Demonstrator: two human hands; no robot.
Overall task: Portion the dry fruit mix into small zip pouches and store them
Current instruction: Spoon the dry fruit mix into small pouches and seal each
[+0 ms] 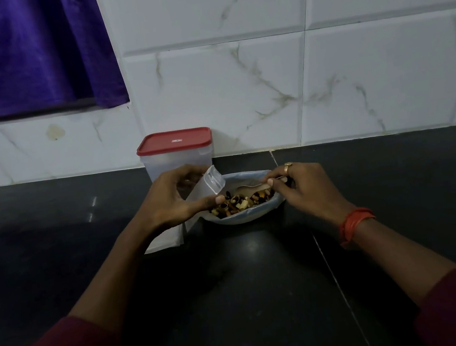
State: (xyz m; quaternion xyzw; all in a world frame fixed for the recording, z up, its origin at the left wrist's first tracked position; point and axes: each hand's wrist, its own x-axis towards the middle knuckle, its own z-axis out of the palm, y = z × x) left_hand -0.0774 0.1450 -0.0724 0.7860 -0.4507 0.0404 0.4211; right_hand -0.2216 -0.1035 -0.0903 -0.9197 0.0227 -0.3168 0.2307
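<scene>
While the left hand (pixel 175 200) pinched the limp zip pouch (pixel 211 181) and the right hand (pixel 302 186) gripped the spoon (pixel 249 189), the mix (pixel 239 202) could miss its mouth.

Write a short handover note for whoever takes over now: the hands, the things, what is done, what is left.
Left hand holds a small zip pouch beside the bowl.
Right hand holds a spoon over the dry fruit mix in the bowl.
Spare pouches lie on the counter by the left wrist.
Red-lidded container stands closed behind.
Done: no filled pouch in view.
Left: spoon mix in, zip, store.
</scene>
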